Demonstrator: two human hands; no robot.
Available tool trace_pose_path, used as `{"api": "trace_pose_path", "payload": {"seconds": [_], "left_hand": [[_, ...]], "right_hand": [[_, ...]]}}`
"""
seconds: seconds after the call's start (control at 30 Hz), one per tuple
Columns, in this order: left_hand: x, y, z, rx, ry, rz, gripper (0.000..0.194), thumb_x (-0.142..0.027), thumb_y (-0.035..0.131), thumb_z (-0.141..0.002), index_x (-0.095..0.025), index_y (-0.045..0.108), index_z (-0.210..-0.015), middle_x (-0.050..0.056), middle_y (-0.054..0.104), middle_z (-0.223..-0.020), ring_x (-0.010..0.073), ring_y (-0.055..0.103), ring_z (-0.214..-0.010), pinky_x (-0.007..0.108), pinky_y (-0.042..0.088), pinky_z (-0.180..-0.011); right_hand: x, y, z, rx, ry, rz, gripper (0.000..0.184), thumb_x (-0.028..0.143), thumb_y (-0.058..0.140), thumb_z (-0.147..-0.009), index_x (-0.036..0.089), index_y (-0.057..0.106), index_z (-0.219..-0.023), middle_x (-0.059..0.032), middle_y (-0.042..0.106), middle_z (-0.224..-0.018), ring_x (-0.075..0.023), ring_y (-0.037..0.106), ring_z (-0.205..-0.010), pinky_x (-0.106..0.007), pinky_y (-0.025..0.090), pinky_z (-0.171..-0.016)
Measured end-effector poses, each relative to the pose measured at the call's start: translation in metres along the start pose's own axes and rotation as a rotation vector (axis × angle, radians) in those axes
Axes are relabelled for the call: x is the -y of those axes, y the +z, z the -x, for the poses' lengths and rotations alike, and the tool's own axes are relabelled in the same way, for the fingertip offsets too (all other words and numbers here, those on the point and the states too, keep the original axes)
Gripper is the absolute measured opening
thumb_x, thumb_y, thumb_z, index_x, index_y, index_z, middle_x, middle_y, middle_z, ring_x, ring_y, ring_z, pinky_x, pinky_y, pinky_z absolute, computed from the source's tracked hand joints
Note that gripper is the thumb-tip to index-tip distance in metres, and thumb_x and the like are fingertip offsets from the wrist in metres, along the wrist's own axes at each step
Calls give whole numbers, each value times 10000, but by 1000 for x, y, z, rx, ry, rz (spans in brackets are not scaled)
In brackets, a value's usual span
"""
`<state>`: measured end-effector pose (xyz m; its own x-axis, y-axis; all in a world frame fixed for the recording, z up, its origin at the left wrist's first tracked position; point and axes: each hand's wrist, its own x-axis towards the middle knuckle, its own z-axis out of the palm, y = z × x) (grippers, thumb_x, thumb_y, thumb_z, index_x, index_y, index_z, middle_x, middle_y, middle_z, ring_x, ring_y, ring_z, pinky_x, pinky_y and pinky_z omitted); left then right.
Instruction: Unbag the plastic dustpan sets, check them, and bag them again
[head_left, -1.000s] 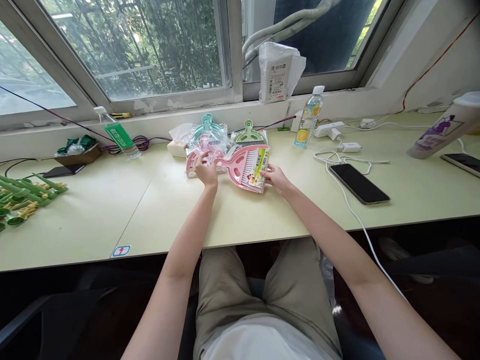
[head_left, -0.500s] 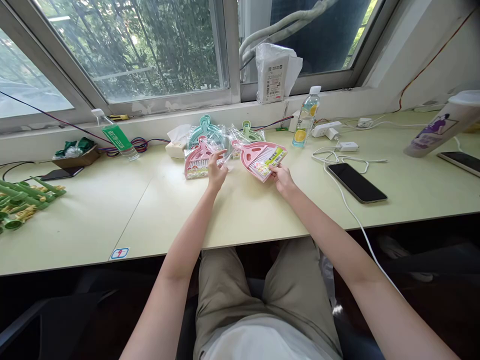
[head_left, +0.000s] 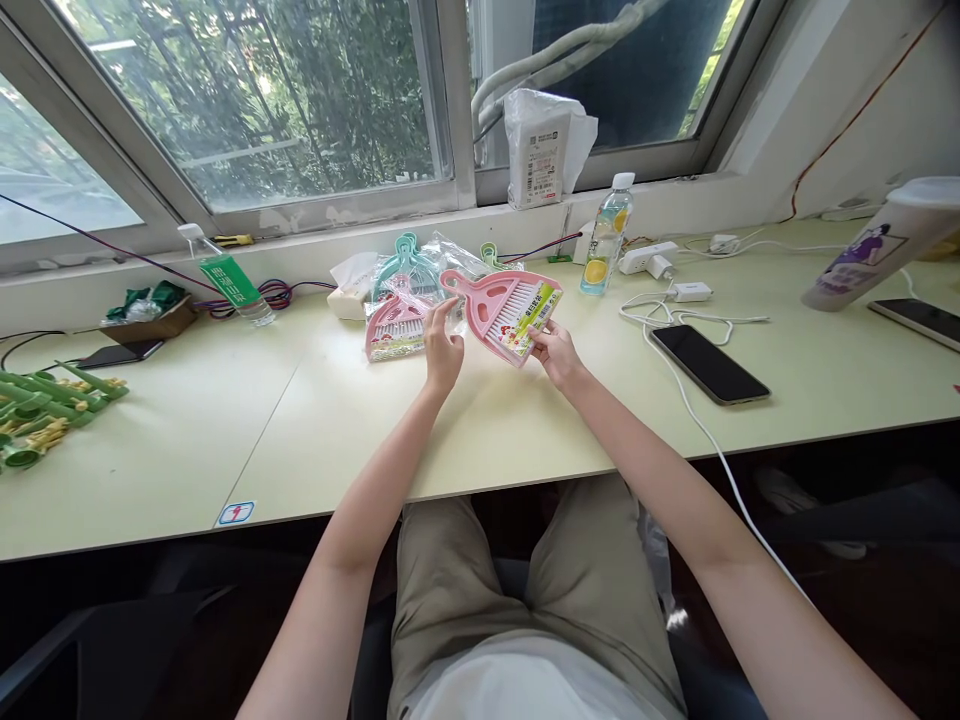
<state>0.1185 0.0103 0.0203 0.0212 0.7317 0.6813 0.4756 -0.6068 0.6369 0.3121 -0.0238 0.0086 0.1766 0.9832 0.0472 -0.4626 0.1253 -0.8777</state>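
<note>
A pink dustpan-and-brush set [head_left: 501, 312], with a printed label across its white bristles, is tilted above the desk. My right hand [head_left: 555, 352] grips its lower right corner, thumb on the label. To its left, my left hand [head_left: 444, 350] is raised with the index finger and thumb apart, near the pink handle; I see nothing held in it. Just behind that hand lies a second pink dustpan set [head_left: 395, 330] in clear plastic. Further back are a teal dustpan set [head_left: 406, 262] and a green handle [head_left: 490, 254], partly covered by a crumpled clear bag [head_left: 452, 256].
On the right are a bottle with lemon pictures [head_left: 606, 235], a black phone [head_left: 709, 364], white cables, and a large cup [head_left: 877, 245]. Leftward stand a green-labelled bottle [head_left: 229, 280], a small box [head_left: 154, 318] and green plastic pieces [head_left: 52, 405]. A tissue pack [head_left: 541, 155] sits on the sill.
The pink set in my right hand has moved slightly left and turned more upright. My left hand has shifted a little right and down, and the clear bag behind now stands higher.
</note>
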Motion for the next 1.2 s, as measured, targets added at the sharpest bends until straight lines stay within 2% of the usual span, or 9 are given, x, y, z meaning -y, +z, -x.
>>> {"api": "trace_pose_path", "payload": {"seconds": [0.17, 0.37, 0.53, 0.67, 0.83, 0.97, 1.03, 1.1, 1.2], "left_hand": [[4, -3, 0, -68, 51, -62, 696, 77, 366, -642, -247, 549, -1229, 73, 552, -1292, 204, 457, -1320, 418, 344, -1166], [3, -8, -1, -155, 54, -48, 647, 57, 356, -698, -251, 510, -1246, 79, 521, -1338, 192, 422, -1353, 412, 334, -1170], [4, -8, -1, -61, 33, -42, 638, 57, 374, -691, -267, 545, -1213, 72, 488, -1373, 205, 402, -1376, 435, 400, -1121], [7, -3, 0, 22, 19, 15, 621, 19, 460, -711, -281, 528, -1250, 78, 442, -1436, 255, 356, -1411, 460, 426, -1087], [14, 3, -1, 98, -33, 126, 730, 4, 491, -700, -294, 438, -1364, 83, 412, -1469, 253, 335, -1428, 401, 481, -1016], [9, 5, 0, 141, 15, 133, 701, -33, 536, -733, -308, 436, -1370, 82, 355, -1515, 261, 292, -1454, 417, 451, -1050], [1, 6, 3, 161, 66, 108, 665, -86, 592, -764, -318, 437, -1368, 74, 326, -1539, 266, 264, -1468, 447, 386, -1116], [-7, 5, 6, 108, 98, 73, 616, -168, 630, -813, -329, 430, -1373, 59, 270, -1575, 261, 209, -1491, 462, 276, -1187], [-9, -1, 5, -153, 7, 42, 606, -326, 622, -883, -324, 360, -1430, 54, 167, -1621, 246, 69, -1523, 453, 131, -1233]], "right_hand": [[-1, -1, -1, 56, 43, 24, 198, 97, 622, -810, 177, 609, -990, -43, 731, -974, -161, 713, -846, -306, 607, -830], [-7, -2, -3, 25, 66, 62, 191, 73, 597, -814, 172, 615, -977, -45, 731, -943, -161, 712, -806, -313, 616, -791], [-4, -5, -4, -61, 44, 19, 185, 69, 577, -830, 171, 614, -979, -45, 724, -982, -150, 705, -828, -297, 610, -810], [0, -5, -4, -24, 31, -11, 185, 78, 573, -835, 178, 611, -986, -43, 726, -993, -159, 709, -881, -298, 605, -836], [-4, -4, -5, -2, 75, -10, 171, 62, 565, -834, 160, 619, -964, -50, 730, -936, -153, 711, -829, -290, 605, -823], [-8, -7, -9, -56, 57, -25, 151, 57, 571, -830, 158, 625, -928, -44, 725, -930, -140, 704, -793, -286, 605, -817], [-9, -10, -11, -86, 40, -51, 143, 59, 560, -840, 158, 625, -920, -41, 722, -934, -129, 699, -793, -268, 602, -813], [-9, -11, -11, -112, 25, -76, 141, 63, 548, -851, 161, 621, -922, -39, 721, -934, -122, 696, -803, -251, 600, -808], [-8, -12, -12, -127, 3, -85, 154, 72, 551, -849, 170, 615, -949, -39, 720, -954, -124, 697, -848, -246, 594, -828]]}}
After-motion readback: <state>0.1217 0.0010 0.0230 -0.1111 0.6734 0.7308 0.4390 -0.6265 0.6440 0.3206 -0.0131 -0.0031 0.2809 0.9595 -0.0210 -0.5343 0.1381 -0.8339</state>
